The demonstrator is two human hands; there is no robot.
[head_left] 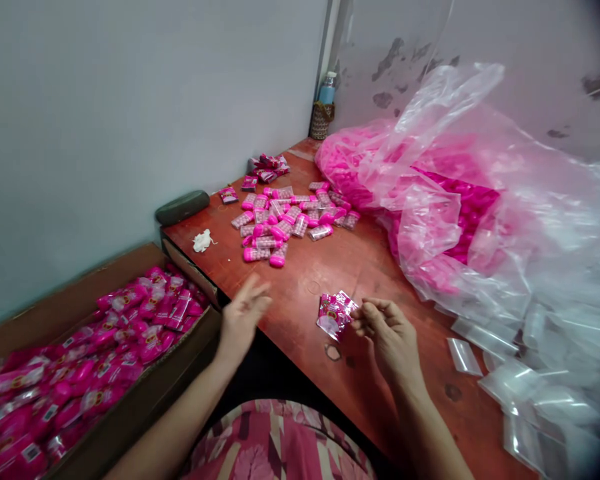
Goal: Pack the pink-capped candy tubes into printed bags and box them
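My right hand is over the front part of the red table, thumb and fingers pinched together at the edge of a small pink printed plastic label. The label is shiny, and a second one seems to overlap it. My left hand hovers near the table's edge, slightly blurred, its fingers apart with nothing in them. Beyond it lies a loose pile of small clear tubes with pink caps, filled with little round pieces.
A cardboard box of pink wrapped tubes stands at the left. A large plastic bag of pink pieces and clear sleeves cover the right. Printed labels, a dark rounded object and a bottle in a woven holder lie farther back.
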